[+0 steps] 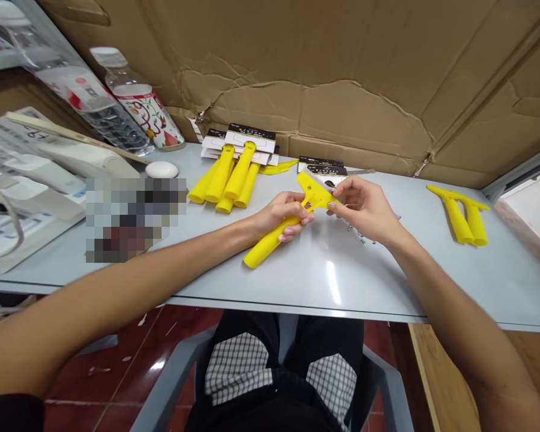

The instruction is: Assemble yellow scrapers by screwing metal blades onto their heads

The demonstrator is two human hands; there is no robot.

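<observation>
A yellow plastic scraper is held above the table in front of me, its flat head up and to the right and its round handle down to the left. My left hand is closed around the neck of the handle. With thumb and fingers, my right hand pinches the right end of the scraper's head. A thin pale strip, like a blade, runs along the head's upper edge; its right part is hidden by my fingers. Small metal pieces, perhaps screws, lie on the table just below my right hand.
Several yellow scrapers with black-and-white cards lie at the back. More cards sit behind my hands. Yellow handles lie at the right. Bottles, a white oval object and a blurred patch are at the left. Cardboard backs the table.
</observation>
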